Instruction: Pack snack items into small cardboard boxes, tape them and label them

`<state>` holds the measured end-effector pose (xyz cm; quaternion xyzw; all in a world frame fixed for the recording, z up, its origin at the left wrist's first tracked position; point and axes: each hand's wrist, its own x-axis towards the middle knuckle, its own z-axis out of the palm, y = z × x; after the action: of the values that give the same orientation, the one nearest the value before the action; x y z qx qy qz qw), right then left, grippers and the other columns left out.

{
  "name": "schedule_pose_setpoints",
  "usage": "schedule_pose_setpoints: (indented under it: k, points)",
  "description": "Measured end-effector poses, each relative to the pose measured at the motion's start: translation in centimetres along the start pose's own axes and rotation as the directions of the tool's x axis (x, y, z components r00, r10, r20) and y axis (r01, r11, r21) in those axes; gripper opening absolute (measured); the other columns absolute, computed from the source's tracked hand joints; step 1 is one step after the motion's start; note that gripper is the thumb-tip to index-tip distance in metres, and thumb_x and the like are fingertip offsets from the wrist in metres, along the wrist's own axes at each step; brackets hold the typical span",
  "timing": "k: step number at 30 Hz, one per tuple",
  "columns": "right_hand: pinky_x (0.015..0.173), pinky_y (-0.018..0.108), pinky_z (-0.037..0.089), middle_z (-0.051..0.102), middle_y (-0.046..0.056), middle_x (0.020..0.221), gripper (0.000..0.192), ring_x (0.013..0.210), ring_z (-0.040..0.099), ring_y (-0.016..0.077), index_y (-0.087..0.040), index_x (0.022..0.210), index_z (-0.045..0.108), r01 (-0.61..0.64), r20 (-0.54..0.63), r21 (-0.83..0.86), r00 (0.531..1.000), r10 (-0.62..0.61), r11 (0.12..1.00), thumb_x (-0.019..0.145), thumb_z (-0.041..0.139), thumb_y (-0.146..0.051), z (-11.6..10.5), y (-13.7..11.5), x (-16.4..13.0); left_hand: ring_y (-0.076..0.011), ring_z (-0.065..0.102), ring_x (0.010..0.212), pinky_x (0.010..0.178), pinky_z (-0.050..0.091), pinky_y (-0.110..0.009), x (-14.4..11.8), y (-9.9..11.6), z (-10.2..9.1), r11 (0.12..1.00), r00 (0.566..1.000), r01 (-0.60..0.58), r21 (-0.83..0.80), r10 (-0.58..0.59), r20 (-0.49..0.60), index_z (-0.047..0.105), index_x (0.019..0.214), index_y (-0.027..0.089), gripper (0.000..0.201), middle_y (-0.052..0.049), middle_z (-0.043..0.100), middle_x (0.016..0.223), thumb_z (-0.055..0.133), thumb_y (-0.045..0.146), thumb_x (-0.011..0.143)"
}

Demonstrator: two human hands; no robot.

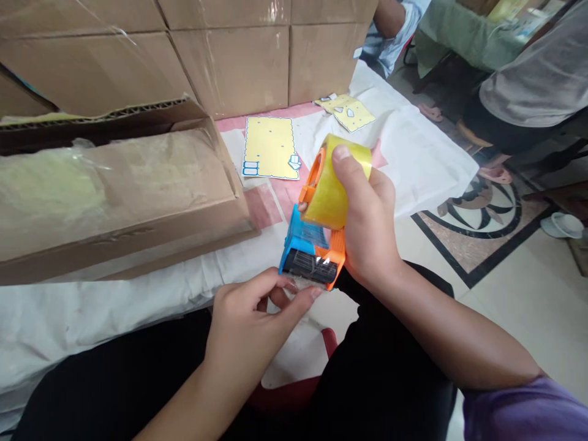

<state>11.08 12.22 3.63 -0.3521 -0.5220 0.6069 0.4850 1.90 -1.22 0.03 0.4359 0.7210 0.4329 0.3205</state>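
My right hand (367, 214) is wrapped round a tape dispenser (305, 236), a blue and orange frame with a black roller at its lower end. On it sits a thick roll of yellowish clear tape (351, 184), with my thumb lying across the roll. Just below the roller, my left hand (257, 318) pinches the loose clear end of the tape between thumb and fingers. Both hands are over my lap, in front of the table edge. To the left lies an open cardboard box (184, 226) holding plastic-wrapped contents.
Stacked cardboard boxes (229, 67) line the back of the table. Two yellow printed cards (271, 147) (351, 113) lie on the white and pink tablecloth (413, 159). Other people (537, 79) sit at the back right. A red-edged stool (294, 389) shows between my legs.
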Motion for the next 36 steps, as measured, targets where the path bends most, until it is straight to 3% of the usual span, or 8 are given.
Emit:
schedule_pose_setpoints:
  k: [12, 16, 22, 36]
  points:
    - [0.070, 0.037, 0.067, 0.066, 0.002, 0.083, 0.046, 0.096, 0.073, 0.0266, -0.024, 0.086, 0.060, -0.007, 0.034, 0.006, 0.999, 0.007, 1.000, 0.089, 0.055, -0.069, -0.1, 0.9, 0.0, -0.0079, 0.054, 0.051, 0.049, 0.042, -0.017, 0.4, -0.4, -0.2, 1.000, 1.000, 0.002, 0.016, -0.002, -0.004, 0.064, 0.059, 0.020, 0.027, 0.006, 0.064, 0.054, 0.078, 0.036, 0.074]
    - [0.069, 0.035, 0.066, 0.067, 0.002, 0.083, 0.046, 0.097, 0.073, 0.0260, -0.024, 0.088, 0.061, -0.002, 0.034, -0.004, 0.999, 0.002, 1.000, 0.091, 0.052, -0.069, -0.2, 0.6, 0.1, -0.0080, 0.055, 0.049, 0.048, 0.042, -0.018, 0.6, -0.3, -0.4, 0.998, 0.997, -0.060, -0.013, 0.061, 0.050, 0.066, 0.062, 0.020, 0.027, 0.005, 0.066, 0.055, 0.077, 0.039, 0.077]
    - [0.062, 0.034, 0.064, 0.067, 0.004, 0.079, 0.042, 0.087, 0.073, 0.0249, -0.024, 0.083, 0.059, -0.054, 0.002, -0.054, 0.999, 0.054, 0.997, 0.094, 0.052, -0.064, -1.0, 0.4, 0.6, -0.0070, 0.046, 0.043, 0.046, 0.038, -0.020, 0.8, -0.2, -1.2, 0.990, 0.976, -0.132, -0.056, 0.139, 0.165, 0.069, 0.065, 0.020, 0.037, 0.003, 0.066, 0.056, 0.056, 0.038, 0.095]
    - [0.054, 0.028, 0.056, 0.066, 0.003, 0.078, 0.035, 0.074, 0.068, 0.0186, -0.023, 0.085, 0.060, -0.071, -0.018, 0.068, 0.997, 0.073, 0.995, 0.092, 0.058, -0.058, -0.8, 0.4, 0.3, -0.0100, 0.054, 0.049, 0.049, 0.039, -0.021, 0.9, -0.5, -1.1, 0.994, 0.987, -0.078, -0.076, 0.088, 0.137, 0.062, 0.057, 0.019, 0.041, 0.001, 0.064, 0.053, 0.058, 0.036, 0.093]
